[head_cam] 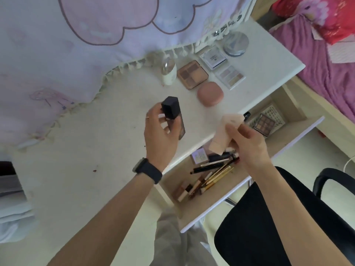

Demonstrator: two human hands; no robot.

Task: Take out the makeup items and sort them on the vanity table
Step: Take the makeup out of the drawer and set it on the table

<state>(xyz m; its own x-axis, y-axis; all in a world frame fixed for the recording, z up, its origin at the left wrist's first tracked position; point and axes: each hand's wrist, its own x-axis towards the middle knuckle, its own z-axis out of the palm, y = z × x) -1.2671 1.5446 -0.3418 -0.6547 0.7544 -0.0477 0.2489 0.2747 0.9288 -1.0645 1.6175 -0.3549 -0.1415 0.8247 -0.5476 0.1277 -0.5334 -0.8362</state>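
My left hand (pixel 159 131) grips a foundation bottle with a black square cap (pixel 170 107) above the white vanity table (pixel 119 131). My right hand (pixel 247 143) holds a pale pink tube (pixel 225 127) over the open drawer (pixel 226 187). In the drawer lie several brushes and pencils (pixel 213 169), lipsticks (pixel 187 190), a small lilac box (pixel 199 155) and an eyeshadow palette (pixel 264 123). On the table stand a clear-capped white bottle (pixel 169 71), a brown eyeshadow palette (pixel 192 74), a pink round compact (pixel 210 94), a pale palette (pixel 230 76), a white square box (pixel 213 58) and a round silver jar (pixel 236 44).
A lilac tasselled cloth (pixel 76 45) hangs over the table's back and left. A black office chair (pixel 288 217) stands at the lower right by the drawer. A bed with pink and red bedding (pixel 326 45) is at the upper right. Folded fabric (pixel 11 208) lies at the left edge.
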